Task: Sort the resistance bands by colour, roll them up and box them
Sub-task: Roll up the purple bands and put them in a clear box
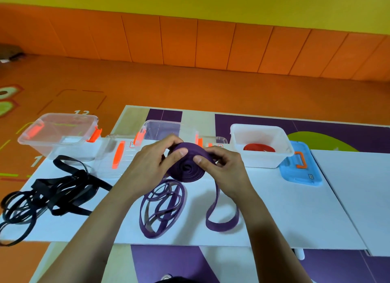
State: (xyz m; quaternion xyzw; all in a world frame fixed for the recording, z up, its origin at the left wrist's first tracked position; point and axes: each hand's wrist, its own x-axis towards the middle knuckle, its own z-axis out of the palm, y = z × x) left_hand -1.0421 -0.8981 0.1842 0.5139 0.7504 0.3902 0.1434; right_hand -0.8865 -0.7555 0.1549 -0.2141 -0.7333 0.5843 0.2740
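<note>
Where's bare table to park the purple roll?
Best: bare table right of the tail hanging off the purple roll, in front of the white box and blue lid. Crowded: black bands at left, loose purple bands centre, clear boxes along the back.

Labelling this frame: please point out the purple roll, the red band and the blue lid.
purple roll [186,169], head view, coiled face.
red band [257,147], head view, top surface.
blue lid [295,175], head view, flat top.

Left hand [150,163], right hand [223,166] grip purple band roll [186,170] above white table [295,209].
</note>
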